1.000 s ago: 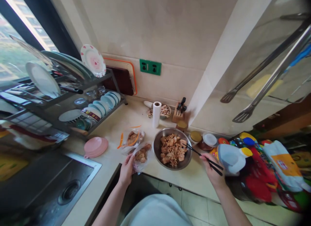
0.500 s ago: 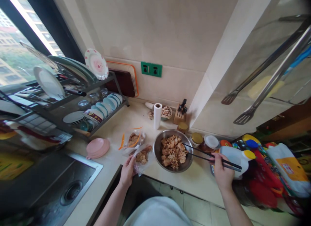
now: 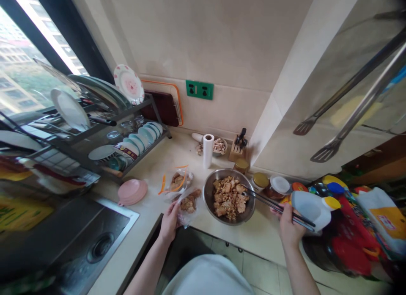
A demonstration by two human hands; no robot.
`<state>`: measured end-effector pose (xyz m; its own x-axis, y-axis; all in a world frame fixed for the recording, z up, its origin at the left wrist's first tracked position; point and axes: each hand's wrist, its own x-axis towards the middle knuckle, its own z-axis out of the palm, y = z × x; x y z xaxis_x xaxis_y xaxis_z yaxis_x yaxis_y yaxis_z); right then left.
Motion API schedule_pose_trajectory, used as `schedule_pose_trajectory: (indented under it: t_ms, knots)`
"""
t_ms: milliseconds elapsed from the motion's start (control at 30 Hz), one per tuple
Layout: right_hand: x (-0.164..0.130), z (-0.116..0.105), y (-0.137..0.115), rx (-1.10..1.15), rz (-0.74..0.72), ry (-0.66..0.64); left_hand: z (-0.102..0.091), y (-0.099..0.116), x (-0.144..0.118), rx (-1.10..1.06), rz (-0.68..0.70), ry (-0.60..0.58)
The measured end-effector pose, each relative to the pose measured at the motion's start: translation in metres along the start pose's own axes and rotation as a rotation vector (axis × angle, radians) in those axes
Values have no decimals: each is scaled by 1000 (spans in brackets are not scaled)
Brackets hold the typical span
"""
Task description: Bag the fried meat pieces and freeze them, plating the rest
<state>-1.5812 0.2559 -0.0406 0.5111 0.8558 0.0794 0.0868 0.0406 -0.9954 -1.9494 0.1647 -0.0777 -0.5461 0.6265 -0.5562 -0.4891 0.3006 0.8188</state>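
While both hands work at the counter edge, the scene reads as follows:
Right hand: the right hand [image 3: 290,227] is closed on a pair of black chopsticks [image 3: 279,208], pinched near their back ends so the tips reach toward ten o'clock over the rim of the steel bowl [image 3: 209,199]
Chopstick tips: they lie close together at the three o'clock side of the bowl, touching or just above the chopped browned meat [image 3: 229,197]; I cannot tell which
Left hand: the left hand [image 3: 169,221] grips the near edge of a clear plastic bag [image 3: 187,204] with meat pieces inside, seemingly pinning it flat on the counter [image 3: 263,233]
Bag position: just beside the bowl, at its nine o'clock
Second bag: an open bag with orange seal [image 3: 176,181] sits at eleven o'clock of the first
Beyond the bowl: paper towel roll [image 3: 208,150] upright at twelve o'clock, lidded jars [image 3: 269,184] at two o'clock
Right of hand: a white jug with yellow cap [image 3: 312,206] lies tilted, just behind the chopsticks
Far left: pink plates [image 3: 132,191] by the sink [image 3: 95,240]
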Motion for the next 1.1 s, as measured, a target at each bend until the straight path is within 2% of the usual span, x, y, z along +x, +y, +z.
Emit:
schedule_pose_trajectory:
  t_ms: [100, 167, 233, 400, 467, 567, 700, 867, 967, 1100]
  knots:
    - [-3, -7, -11, 47, -34, -16, 1, -2, 0, 11, 11, -10]
    - [-12, 1, -19, 93, -39, -72, 1, -4, 2, 14, 17, -8]
    - [-30, 22, -24, 102, -44, -192, 0, -5, 3, 7, 27, -1]
    - [-91, 96, -22, 51, -87, -586, -5, -6, 4, -23, 62, -9]
    - [-106, 117, -19, 35, -105, -673, -7, -7, 5, -42, 93, -18]
    - [-108, 130, -20, -15, -155, -665, -13, -9, 9, -54, 135, -18]
    - [-95, 128, -32, -90, -262, -647, -23, -11, 16, -56, 148, -7]
    - [-92, 122, -49, -43, -142, -625, -31, -11, 20, -82, 130, -14]
    - [-85, 118, -65, -15, -124, -548, -35, -10, 21, -91, 109, -19]
    - [-59, 120, -95, -113, -292, -435, -40, -9, 23, -102, 104, -42]
